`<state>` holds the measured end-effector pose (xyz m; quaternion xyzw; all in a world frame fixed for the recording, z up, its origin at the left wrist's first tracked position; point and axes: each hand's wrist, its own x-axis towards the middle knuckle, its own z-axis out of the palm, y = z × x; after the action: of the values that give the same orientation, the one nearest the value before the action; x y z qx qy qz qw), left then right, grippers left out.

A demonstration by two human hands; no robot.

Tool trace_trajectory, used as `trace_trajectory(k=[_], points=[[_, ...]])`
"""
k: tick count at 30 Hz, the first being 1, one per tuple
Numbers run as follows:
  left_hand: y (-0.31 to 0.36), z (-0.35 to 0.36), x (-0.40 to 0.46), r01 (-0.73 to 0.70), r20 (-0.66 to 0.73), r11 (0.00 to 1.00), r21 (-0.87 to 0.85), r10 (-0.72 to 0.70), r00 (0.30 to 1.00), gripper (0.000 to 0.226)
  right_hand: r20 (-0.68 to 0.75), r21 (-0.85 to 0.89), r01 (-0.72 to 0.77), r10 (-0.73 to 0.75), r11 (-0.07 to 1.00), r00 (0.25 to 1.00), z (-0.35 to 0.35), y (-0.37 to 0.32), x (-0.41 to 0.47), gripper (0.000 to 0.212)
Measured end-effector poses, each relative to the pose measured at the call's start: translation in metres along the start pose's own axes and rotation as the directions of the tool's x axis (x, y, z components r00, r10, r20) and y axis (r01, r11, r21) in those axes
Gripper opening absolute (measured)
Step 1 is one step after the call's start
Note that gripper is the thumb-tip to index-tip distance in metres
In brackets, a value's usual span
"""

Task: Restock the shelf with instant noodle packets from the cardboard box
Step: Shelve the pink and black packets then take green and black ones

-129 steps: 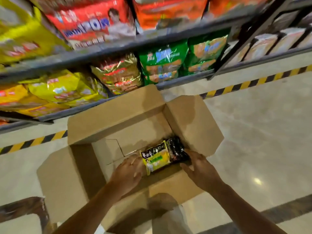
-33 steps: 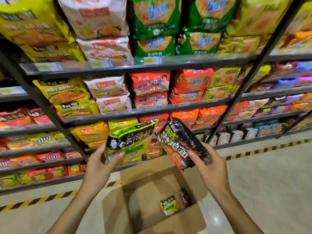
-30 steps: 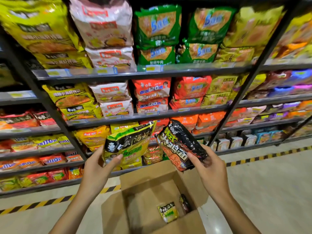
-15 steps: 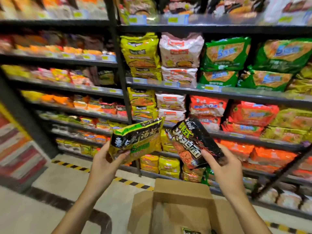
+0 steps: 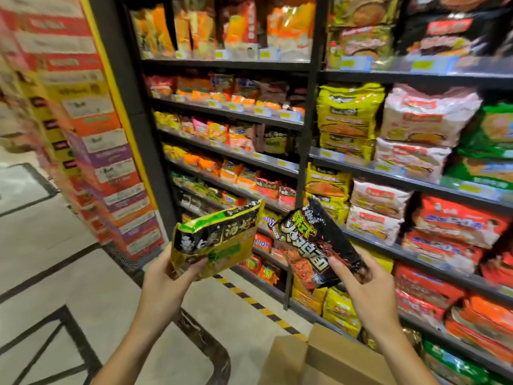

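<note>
We've got a yellow-green packet point(image 5: 215, 240) gripped in our left hand point(image 5: 166, 279) and a black packet point(image 5: 311, 245) in our right hand point(image 5: 369, 295), fingers curled round both, cardboard box point(image 5: 319, 362) below. Guess we're hunting matching spots on the shelf point(image 5: 230, 154) next.

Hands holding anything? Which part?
Left hand grips the yellow-green packet at its lower left corner; right hand grips the black packet at its lower right edge.

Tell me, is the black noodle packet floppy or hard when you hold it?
Probably a bit of both. The black noodle packet has a shiny, crinkled wrapper, so its ends likely bend and feel slippery. It stands out straight from the right hand, which pinches only its lower end, so it seems light, with a stiff, breakable block inside.
</note>
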<state>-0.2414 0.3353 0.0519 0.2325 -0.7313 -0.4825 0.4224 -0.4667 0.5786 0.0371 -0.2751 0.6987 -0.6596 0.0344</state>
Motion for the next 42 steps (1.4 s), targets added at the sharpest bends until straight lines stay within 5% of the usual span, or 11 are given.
trace_trajectory(k=[9, 18, 28, 37, 42], points=[[-0.053, -0.107, 0.079, 0.036, -0.091, 0.999, -0.026, -0.038, 0.995, 0.034, -0.002, -0.032, 0.032, -0.032, 0.999, 0.999, 0.143, -0.024, 0.034, 0.031], [-0.106, -0.167, 0.161, 0.077, -0.013, 0.995, -0.060, -0.078, 0.997, 0.029, -0.033, -0.074, 0.015, -0.017, 0.997, 0.999, 0.245, -0.032, 0.062, 0.028], [-0.170, -0.126, 0.242, 0.166, 0.119, 0.984, -0.062, -0.158, 0.980, 0.051, -0.117, -0.125, -0.016, 0.001, 0.992, 0.993, 0.281, 0.016, 0.139, 0.030], [-0.202, -0.056, 0.373, 0.181, 0.129, 0.981, -0.065, -0.172, 0.977, 0.046, -0.185, -0.094, -0.034, 0.016, 0.995, 0.983, 0.304, 0.082, 0.282, 0.048], [-0.221, 0.010, 0.442, 0.138, 0.127, 0.988, -0.067, -0.129, 0.983, 0.047, -0.235, -0.096, -0.028, 0.004, 0.995, 0.972, 0.290, 0.106, 0.352, 0.031]])
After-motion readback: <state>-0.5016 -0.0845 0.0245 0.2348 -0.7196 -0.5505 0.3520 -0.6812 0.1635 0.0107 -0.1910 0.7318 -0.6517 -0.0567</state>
